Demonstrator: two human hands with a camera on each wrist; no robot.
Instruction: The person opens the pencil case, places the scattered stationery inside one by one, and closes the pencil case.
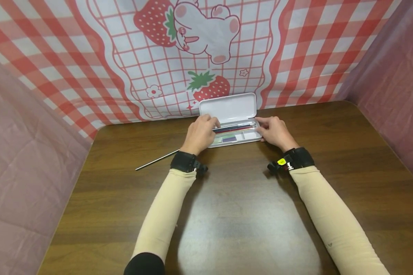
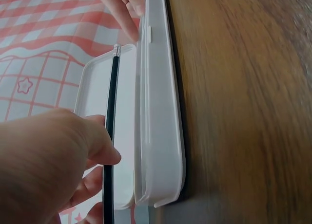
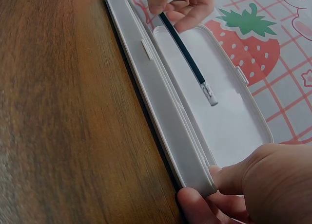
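A white pencil case (image 1: 235,143) lies on the table with its lid (image 1: 228,107) raised at the back. My left hand (image 1: 200,131) is over its left end and pinches a dark pencil (image 2: 112,90) between thumb and fingers. That pencil is held above the case, its white eraser end (image 3: 209,95) pointing right. At the case's right end, my right hand (image 1: 273,130) grips the corner, thumb on the rim (image 3: 212,171) and fingers low on the outside. Several pencils (image 1: 227,131) and a purple block (image 1: 229,139) show inside in the head view; the wrist views hide the interior.
A thin, shiny dark rod (image 1: 157,159) lies on the wooden table (image 1: 241,214), partly hidden by my left wrist. Close behind the case hangs a red-and-white checked cloth (image 1: 120,76) with strawberries. Pink cloth (image 1: 385,84) hangs at both sides.
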